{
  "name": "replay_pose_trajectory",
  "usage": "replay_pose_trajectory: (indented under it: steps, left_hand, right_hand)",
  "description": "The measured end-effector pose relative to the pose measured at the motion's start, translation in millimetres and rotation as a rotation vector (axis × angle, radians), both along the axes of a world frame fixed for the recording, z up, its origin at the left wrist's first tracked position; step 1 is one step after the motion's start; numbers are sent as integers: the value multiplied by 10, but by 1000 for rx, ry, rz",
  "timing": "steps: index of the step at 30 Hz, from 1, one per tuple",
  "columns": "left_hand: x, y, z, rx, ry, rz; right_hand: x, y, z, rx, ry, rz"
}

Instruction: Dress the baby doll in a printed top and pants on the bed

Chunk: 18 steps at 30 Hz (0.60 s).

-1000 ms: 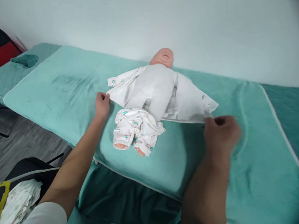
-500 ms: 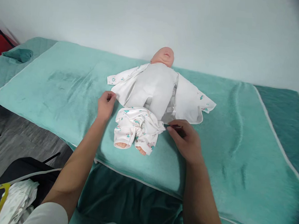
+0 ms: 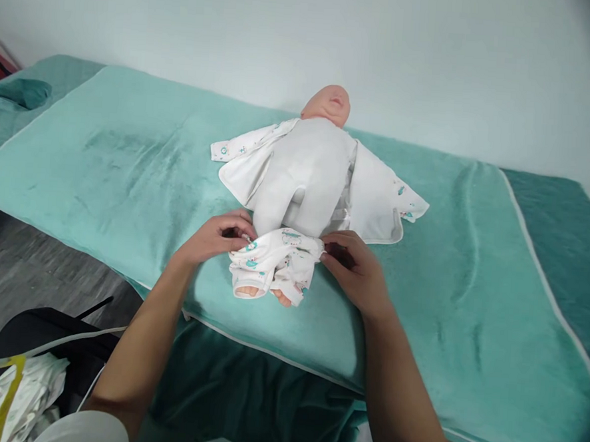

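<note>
A baby doll [image 3: 303,161] with a soft grey-white body lies on its back, its head toward the wall. Printed white baby pants [image 3: 272,263] are bunched around its lower legs, and the toes show at the cuffs. My left hand [image 3: 221,236] pinches the waistband at the left side. On the opposite side, my right hand [image 3: 352,268] has the waistband's right edge between thumb and fingers. A white baby shirt [image 3: 377,193] lies spread wide under the doll, its front undone and both sleeves on the arms.
A green padded cover [image 3: 139,151] spreads over the bed along the white wall [image 3: 236,37]. At the lower left, a crumpled printed cloth [image 3: 34,392] lies on a black chair [image 3: 53,326]. A pale tube with a yellow band [image 3: 7,390] crosses there.
My left hand has moved from the shirt's left edge down to the waistband and taken hold of it. The waistband is pulled wider and flatter; my right hand keeps its side.
</note>
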State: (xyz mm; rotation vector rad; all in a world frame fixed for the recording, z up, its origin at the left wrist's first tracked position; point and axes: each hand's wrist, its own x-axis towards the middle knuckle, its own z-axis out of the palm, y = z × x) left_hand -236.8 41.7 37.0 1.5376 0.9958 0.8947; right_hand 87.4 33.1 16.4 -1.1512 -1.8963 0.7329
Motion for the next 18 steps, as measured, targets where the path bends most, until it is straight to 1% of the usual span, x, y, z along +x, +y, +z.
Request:
replay_pose_trajectory:
  steps: [5, 7, 9, 11, 14, 16, 18]
  left_hand:
    - [-42, -14, 27, -65, 64, -124]
    - [-38, -20, 29, -67, 62, -136]
    - [-17, -48, 22, -75, 44, -120]
    - [24, -100, 8, -82, 25, -80]
    - [109, -194, -5, -12, 30, 34]
    - [163, -227, 15, 114, 64, 120]
    - [210, -212, 66, 288, 111, 225]
  right_hand:
    - [-37, 46, -24, -33, 47, 12]
    - [-55, 52, -26, 27, 55, 31]
    - [-67, 50, -26, 129, 54, 52]
    - [-71, 42, -33, 204, 57, 59]
    - [-63, 29, -65, 229, 42, 27]
    - [-55, 20, -91, 214, 27, -13]
    - [-49, 12, -109, 198, 21, -45]
